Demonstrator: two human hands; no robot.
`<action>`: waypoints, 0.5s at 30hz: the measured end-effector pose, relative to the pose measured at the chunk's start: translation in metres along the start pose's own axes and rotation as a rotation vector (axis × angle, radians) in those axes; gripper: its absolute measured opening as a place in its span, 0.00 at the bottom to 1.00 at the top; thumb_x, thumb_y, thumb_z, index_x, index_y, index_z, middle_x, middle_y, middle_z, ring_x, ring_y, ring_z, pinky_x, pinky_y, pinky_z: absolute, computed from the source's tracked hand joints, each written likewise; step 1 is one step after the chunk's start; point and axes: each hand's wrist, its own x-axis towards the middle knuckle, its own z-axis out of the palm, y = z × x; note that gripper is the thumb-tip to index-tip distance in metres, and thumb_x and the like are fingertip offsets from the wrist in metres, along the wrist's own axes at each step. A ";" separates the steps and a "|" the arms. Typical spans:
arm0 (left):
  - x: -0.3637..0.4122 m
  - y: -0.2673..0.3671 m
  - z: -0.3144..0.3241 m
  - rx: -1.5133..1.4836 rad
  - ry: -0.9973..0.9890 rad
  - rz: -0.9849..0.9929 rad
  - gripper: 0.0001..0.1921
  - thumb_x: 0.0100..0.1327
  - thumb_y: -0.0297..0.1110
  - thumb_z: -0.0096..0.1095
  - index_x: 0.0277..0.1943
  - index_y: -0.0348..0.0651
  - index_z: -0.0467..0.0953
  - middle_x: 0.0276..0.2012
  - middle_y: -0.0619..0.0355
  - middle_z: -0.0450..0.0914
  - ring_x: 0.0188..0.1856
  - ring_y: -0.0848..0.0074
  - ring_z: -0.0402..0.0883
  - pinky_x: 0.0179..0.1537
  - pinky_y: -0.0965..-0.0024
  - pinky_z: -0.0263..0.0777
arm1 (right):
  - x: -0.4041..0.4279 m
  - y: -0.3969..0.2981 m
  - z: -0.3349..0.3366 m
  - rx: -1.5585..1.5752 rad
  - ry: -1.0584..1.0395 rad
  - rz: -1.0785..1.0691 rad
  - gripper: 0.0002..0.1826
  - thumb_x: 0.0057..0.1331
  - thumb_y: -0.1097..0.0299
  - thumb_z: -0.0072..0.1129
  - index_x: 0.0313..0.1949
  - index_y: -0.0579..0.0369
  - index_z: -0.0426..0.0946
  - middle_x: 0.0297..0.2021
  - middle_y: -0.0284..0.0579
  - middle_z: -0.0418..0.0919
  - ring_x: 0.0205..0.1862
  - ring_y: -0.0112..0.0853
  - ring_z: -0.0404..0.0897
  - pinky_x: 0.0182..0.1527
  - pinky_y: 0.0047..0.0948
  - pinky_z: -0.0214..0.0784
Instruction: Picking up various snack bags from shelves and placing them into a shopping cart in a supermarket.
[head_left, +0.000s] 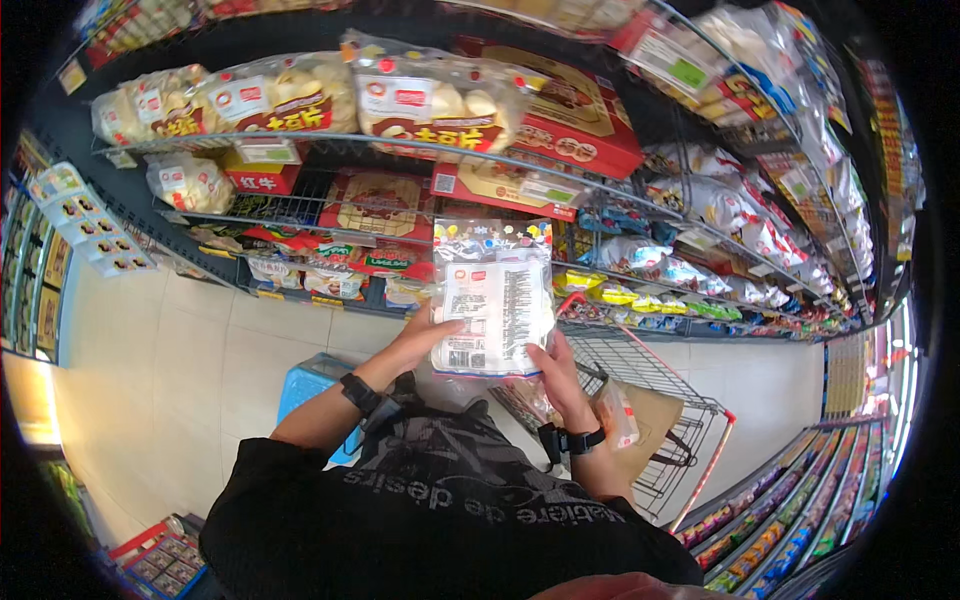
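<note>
Both hands hold a clear plastic snack bag (491, 300), its back with a printed white panel facing up. My left hand (424, 337) grips the bag's lower left side, thumb on top. My right hand (557, 371) grips the lower right corner, thumb on the printed panel. The fingers under the bag are hidden. Each wrist wears a black band. Beyond the bag, large bags of round pale snacks (442, 112) stand on a wire shelf, beside a red gift box (577, 112).
A wire shopping cart (697, 420) with red-trimmed handle holds a brown paper bag (651, 420) and packaged goods at my right. A blue plastic container (300, 390) stands at my left on the tiled floor (187, 352). Wire shelves with snack bags (750, 217) curve round the right; packet racks (780, 517) stand lower right.
</note>
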 end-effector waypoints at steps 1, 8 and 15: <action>0.006 -0.007 0.003 0.061 0.057 0.053 0.31 0.61 0.28 0.64 0.64 0.35 0.57 0.56 0.51 0.72 0.57 0.72 0.73 0.56 0.71 0.69 | -0.002 0.004 -0.012 -0.112 0.044 -0.003 0.32 0.64 0.71 0.59 0.64 0.61 0.55 0.54 0.50 0.71 0.52 0.32 0.74 0.53 0.29 0.69; 0.037 -0.036 0.077 0.702 0.124 0.322 0.34 0.52 0.33 0.72 0.60 0.38 0.63 0.50 0.48 0.76 0.55 0.69 0.75 0.54 0.67 0.69 | -0.053 0.010 -0.076 -0.124 0.159 0.134 0.40 0.65 0.68 0.59 0.70 0.53 0.44 0.64 0.55 0.58 0.59 0.39 0.69 0.56 0.40 0.67; 0.052 -0.076 0.196 1.252 -0.351 0.541 0.28 0.53 0.36 0.70 0.57 0.46 0.69 0.55 0.51 0.74 0.56 0.60 0.74 0.55 0.62 0.69 | -0.088 0.000 -0.109 0.203 0.189 0.100 0.32 0.67 0.61 0.58 0.65 0.49 0.53 0.59 0.49 0.63 0.56 0.39 0.71 0.52 0.44 0.71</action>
